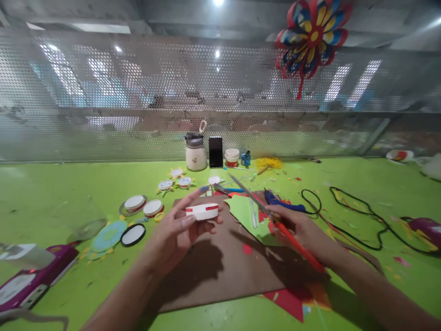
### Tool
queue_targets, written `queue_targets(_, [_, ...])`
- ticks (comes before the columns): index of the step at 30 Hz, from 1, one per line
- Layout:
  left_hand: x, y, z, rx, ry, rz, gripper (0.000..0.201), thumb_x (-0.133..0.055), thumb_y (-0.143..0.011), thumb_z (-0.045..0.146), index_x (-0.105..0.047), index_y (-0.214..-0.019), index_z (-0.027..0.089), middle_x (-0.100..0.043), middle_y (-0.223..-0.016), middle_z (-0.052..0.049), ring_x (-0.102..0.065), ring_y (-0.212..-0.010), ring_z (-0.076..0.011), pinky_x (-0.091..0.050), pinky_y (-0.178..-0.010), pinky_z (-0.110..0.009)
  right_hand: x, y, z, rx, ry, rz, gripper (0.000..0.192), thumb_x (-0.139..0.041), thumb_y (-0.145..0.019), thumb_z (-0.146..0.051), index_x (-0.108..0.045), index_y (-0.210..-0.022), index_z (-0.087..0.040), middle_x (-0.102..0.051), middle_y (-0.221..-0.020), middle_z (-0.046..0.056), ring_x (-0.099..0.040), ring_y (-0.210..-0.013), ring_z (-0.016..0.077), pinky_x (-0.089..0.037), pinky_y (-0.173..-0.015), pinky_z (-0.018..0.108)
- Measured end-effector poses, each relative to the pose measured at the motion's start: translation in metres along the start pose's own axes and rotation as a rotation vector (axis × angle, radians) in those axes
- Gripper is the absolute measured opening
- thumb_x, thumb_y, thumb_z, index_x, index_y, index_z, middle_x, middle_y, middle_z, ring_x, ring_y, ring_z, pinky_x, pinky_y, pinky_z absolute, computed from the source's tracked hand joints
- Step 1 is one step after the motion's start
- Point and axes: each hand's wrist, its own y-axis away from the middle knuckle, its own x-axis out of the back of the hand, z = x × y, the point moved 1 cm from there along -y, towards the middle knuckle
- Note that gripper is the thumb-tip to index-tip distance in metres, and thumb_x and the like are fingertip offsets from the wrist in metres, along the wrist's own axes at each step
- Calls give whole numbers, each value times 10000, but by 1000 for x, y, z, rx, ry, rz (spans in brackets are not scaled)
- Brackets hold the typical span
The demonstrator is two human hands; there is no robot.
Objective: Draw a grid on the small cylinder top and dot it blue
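Observation:
My left hand (184,225) holds a small white round lid (202,212) with red patches on its rim, gripped between thumb and fingers above the brown board (213,271). In my right hand (299,225) is a pair of scissors (284,230) with red handles, the blades pointing up and left. Beneath the scissors lie a light green paper sheet (246,214) and a clear stick (254,214). A blue glue gun (284,202) rests just behind my right hand. A small red paper circle (247,249) is on the board.
White round lids (153,208), some with yellow petals, and a light blue paper disc (108,236) lie at left. Purple power strips (44,271) stand at both sides, with a black cord (368,211) at right. A jug (196,154), phone (216,152) and tubs (232,157) line the back.

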Motion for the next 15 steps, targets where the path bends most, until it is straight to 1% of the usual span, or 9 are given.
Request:
queue_targets(2, [0, -1, -4, 44, 15, -11, 900, -969, -784, 319, -567, -1581, 198, -870, -1077, -147, -824, -933, -278, -653, -793, -317, 0, -1, -9, 6, -77, 38, 450, -814, -817, -341, -759, -1227, -164, -836, -1047, 107, -803, -910, 291, -675, -834, 423])
queue_targets(3, [0, -2, -7, 63, 21, -22, 868, -963, -792, 322, -585, -1565, 201, -871, -1072, -144, -823, -927, -268, -651, -794, -314, 0, -1, -14, 20, -92, 43, 430, -795, -844, -332, -742, -1238, -168, -824, -995, 90, -792, -854, 260, -671, -785, 390])
queue_targets(5, [0, -3, -13, 89, 32, -48, 751, -949, -810, 330, -656, -1489, 197, -869, -1070, -146, -815, -907, -247, -638, -782, -301, -4, -1, -27, 58, -162, 36, 405, -761, -891, -286, -702, -1281, -192, -804, -959, 59, -754, -751, 194, -644, -677, 320])
queue_targets(7, [-2, -4, -18, 104, 42, -75, 630, -938, -820, 344, -725, -1392, 192, -867, -1043, -144, -801, -865, -228, -617, -748, -284, -9, -2, -40, 116, -267, 53, 422, -771, -882, -214, -674, -1292, -221, -802, -969, 39, -708, -686, 142, -606, -616, 267])
queue_targets(10, [-5, -5, -24, 135, 50, -103, 572, -918, -835, 360, -756, -1357, 190, -860, -1000, -131, -786, -837, -226, -602, -727, -286, -22, -7, -55, 165, -363, 67, 418, -802, -877, -200, -675, -1271, -257, -801, -950, 14, -684, -644, 119, -608, -616, 265])
queue_targets(12, [-7, -3, -27, 157, 49, -118, 565, -894, -853, 346, -751, -1377, 190, -856, -985, -117, -783, -838, -231, -601, -731, -290, -31, -11, -58, 189, -372, 49, 452, -869, -839, -244, -696, -1256, -263, -801, -961, 16, -725, -713, 143, -642, -685, 302])
queue_targets(15, [-13, 0, -31, 164, 47, -126, 533, -846, -884, 310, -743, -1392, 186, -853, -1009, -107, -780, -853, -227, -602, -763, -290, -42, -13, -58, 180, -430, 10, 472, -924, -798, -321, -721, -1221, -267, -793, -927, 9, -758, -782, 181, -681, -772, 367])
